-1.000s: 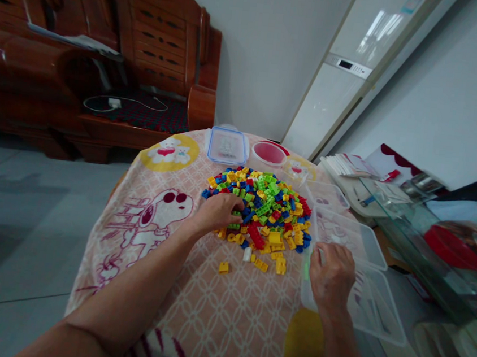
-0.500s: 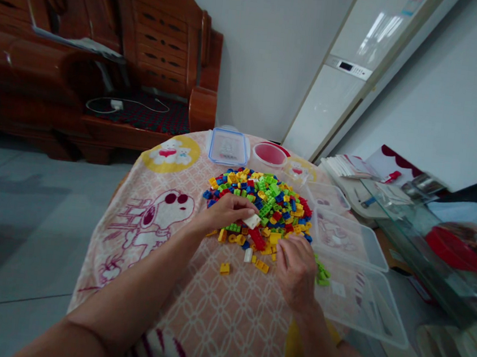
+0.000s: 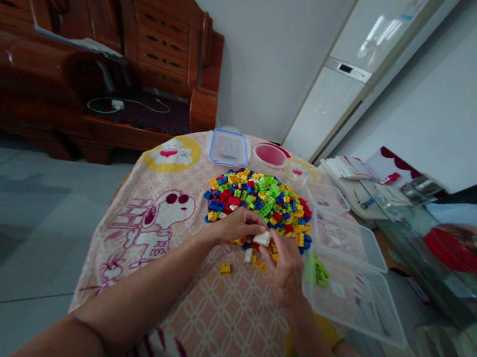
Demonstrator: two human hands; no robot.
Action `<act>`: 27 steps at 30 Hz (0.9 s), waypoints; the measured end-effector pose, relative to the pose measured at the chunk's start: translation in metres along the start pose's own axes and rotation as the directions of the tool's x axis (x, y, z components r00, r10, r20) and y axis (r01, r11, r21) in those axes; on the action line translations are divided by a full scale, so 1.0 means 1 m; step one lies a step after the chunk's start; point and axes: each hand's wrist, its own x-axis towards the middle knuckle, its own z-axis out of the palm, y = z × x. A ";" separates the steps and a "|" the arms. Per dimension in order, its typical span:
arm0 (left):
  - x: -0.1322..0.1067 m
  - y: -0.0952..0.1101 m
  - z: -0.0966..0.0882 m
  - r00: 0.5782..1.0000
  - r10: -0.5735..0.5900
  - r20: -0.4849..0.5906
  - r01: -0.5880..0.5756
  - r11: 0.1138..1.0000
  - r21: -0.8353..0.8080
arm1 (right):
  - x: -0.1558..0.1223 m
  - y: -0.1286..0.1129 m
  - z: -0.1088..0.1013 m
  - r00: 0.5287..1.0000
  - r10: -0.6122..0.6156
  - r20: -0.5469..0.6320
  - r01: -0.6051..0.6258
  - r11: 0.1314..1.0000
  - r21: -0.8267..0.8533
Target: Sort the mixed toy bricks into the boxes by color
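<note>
At the near edge of a multicoloured plastic-brick heap (image 3: 276,202), a white plastic block (image 3: 262,238) is grasped by the left grip (image 3: 240,224) and right grip (image 3: 285,268); right of the heap, some green pieces (image 3: 321,272) are held in a clear plastic box (image 3: 362,317), while most bricks are left heaped

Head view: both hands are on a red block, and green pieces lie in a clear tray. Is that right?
Not quite: the head view shows left hand and right hand on a white block, not red. Green pieces do lie in a clear tray.
</note>
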 end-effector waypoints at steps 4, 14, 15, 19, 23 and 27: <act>0.000 0.000 0.000 0.999 -0.042 0.019 0.043 0.997 -0.069 | 0.000 -0.001 0.000 0.996 0.085 0.023 -0.087 0.994 0.072; 0.005 -0.008 0.000 0.985 -0.022 0.173 0.072 0.955 -0.288 | 0.002 -0.001 -0.005 0.936 0.339 0.089 -0.350 0.883 0.313; 0.005 -0.009 0.001 0.986 -0.026 0.167 0.073 0.957 -0.282 | 0.002 -0.001 -0.005 0.932 0.349 0.095 -0.361 0.876 0.320; 0.004 -0.007 0.001 0.989 -0.054 0.140 0.088 0.964 -0.251 | 0.001 0.001 -0.005 0.920 0.379 0.098 -0.390 0.861 0.326; 0.003 -0.005 0.001 0.993 -0.071 0.097 0.094 0.962 -0.258 | 0.000 0.002 -0.005 0.914 0.394 0.093 -0.402 0.857 0.322; 0.003 -0.005 0.002 0.992 -0.072 0.103 0.099 0.955 -0.281 | 0.001 0.001 -0.005 0.921 0.377 0.095 -0.386 0.862 0.329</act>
